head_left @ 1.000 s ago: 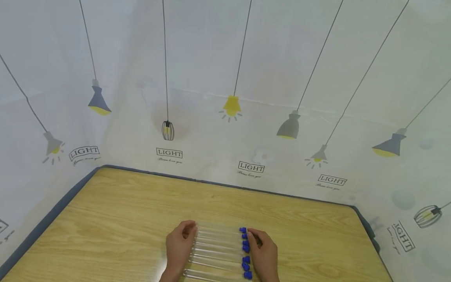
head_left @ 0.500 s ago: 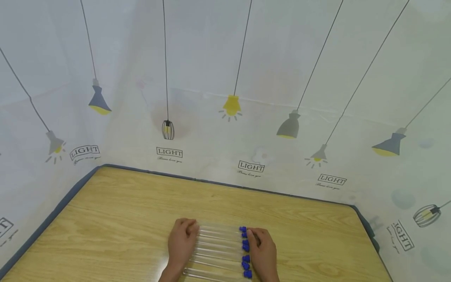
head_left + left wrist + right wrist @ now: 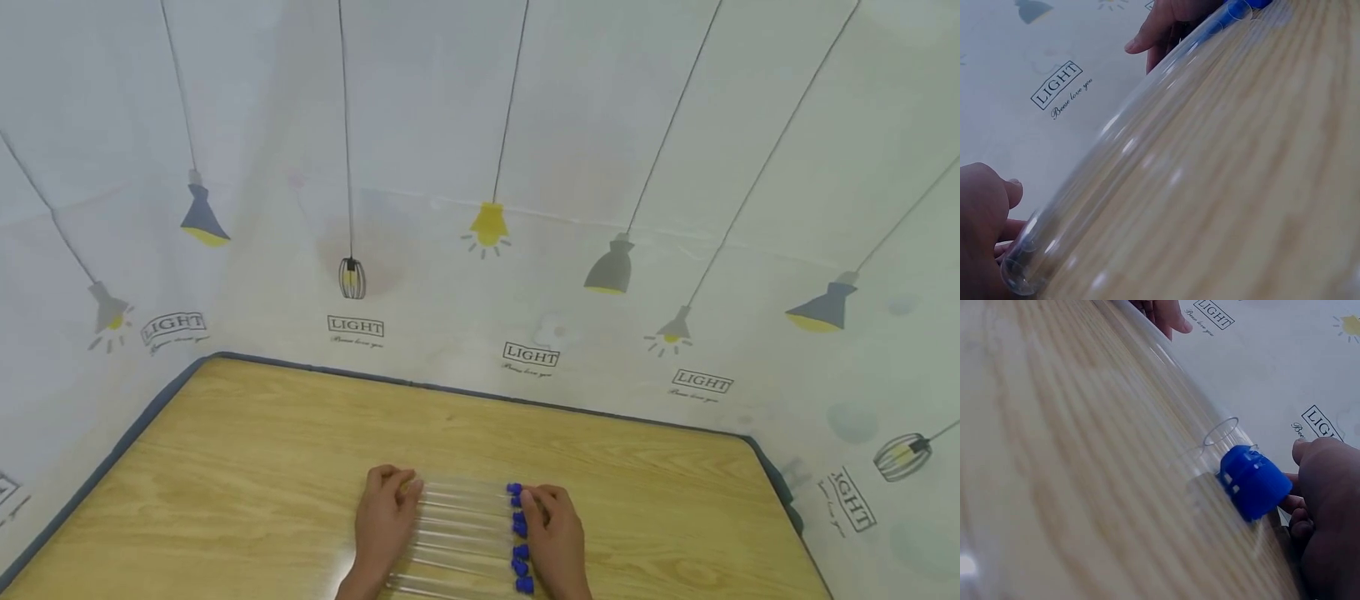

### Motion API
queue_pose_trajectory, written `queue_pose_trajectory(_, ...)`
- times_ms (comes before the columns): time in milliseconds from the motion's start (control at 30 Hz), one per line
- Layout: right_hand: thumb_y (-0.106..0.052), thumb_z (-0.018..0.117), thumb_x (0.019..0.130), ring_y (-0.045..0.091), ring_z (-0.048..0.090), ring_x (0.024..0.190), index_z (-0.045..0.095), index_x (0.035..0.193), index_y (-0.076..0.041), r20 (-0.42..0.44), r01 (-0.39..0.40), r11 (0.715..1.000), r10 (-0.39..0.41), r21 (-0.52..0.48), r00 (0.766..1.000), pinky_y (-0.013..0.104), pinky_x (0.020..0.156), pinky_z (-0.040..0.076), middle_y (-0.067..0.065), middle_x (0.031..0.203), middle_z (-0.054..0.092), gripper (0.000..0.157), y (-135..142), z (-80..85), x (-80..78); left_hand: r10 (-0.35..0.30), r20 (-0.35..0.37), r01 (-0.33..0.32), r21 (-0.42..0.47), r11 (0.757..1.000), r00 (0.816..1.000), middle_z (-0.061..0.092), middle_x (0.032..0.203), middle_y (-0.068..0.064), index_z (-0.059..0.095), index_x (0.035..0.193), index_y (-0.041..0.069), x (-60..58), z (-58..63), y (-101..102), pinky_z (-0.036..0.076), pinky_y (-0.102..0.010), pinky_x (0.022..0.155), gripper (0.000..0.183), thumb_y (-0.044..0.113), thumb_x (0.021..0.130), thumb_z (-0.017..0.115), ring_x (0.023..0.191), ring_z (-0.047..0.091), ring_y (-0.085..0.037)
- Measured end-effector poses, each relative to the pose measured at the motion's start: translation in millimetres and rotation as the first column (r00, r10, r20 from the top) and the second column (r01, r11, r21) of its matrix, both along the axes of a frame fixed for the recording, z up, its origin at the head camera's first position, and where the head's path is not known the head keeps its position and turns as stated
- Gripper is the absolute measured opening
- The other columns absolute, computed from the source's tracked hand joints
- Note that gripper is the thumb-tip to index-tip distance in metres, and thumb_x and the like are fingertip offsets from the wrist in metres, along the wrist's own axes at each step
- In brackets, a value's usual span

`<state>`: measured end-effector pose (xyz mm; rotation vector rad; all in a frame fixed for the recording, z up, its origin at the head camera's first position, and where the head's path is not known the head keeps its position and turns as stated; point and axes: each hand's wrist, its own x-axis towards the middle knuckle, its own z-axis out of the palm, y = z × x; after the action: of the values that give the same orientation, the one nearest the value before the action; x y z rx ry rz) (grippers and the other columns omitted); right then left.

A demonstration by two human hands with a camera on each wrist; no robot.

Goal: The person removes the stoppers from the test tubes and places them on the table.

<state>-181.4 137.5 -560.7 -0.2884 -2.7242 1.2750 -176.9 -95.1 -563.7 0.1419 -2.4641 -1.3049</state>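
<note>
Several clear test tubes (image 3: 465, 530) lie side by side across the wooden table, with blue caps (image 3: 521, 552) at their right ends. My left hand (image 3: 384, 525) is at the rounded left ends of the farther tubes, fingers loosely bent. In the left wrist view its fingertips reach behind a tube's rounded end (image 3: 1019, 278), thumb raised clear of the glass. On the other side, my right hand (image 3: 557, 533) rests beside the caps, fingers bent. The right wrist view shows its fingertips right at a blue cap (image 3: 1257, 481), thumb apart from it.
The wood-grain table (image 3: 300, 433) has a dark blue edge (image 3: 420, 385) along its back and sides. A white curtain (image 3: 420, 125) printed with lamps and the word LIGHT stands around it.
My left hand has shifted slightly along the tubes' rounded ends. The right hand stays by the caps, and the tubes lie almost as before. The head view has swung a little.
</note>
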Motion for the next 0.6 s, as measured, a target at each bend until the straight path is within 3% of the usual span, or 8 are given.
queue_pose_trajectory(300, -0.040, 0.054, 0.098, 0.010, 0.050, 0.082, 0.070, 0.110, -0.015, -0.071, -0.030, 0.999, 0.031, 0.014, 0.997, 0.028, 0.069, 0.042, -0.004, 0.107, 0.056, 0.033, 0.3, 0.8, 3.1, -0.023, -0.001, 0.023, 0.018, 1.000, 1.000, 0.054, 0.113, -0.010, 0.069, 0.107, 0.001, 0.9, 2.1, -2.5, 0.046, -0.026, 0.064, 0.024, 0.017, 0.089, 0.069, 0.077, 0.055, -0.011)
queue_pose_trajectory(600, -0.041, 0.053, 0.098, 0.011, 0.050, 0.084, 0.070, 0.113, -0.014, -0.067, -0.031, 0.999, 0.032, 0.021, 0.997, 0.029, 0.070, 0.042, -0.003, 0.107, 0.056, 0.035, 1.1, 3.2, 3.3, -0.035, 0.024, 0.034, 0.064, 0.997, 0.999, 0.054, 0.115, -0.010, 0.068, 0.113, 0.002, 1.2, 2.7, -2.7, 0.046, -0.025, 0.062, 0.029, 0.022, 0.091, 0.067, 0.073, 0.054, -0.009)
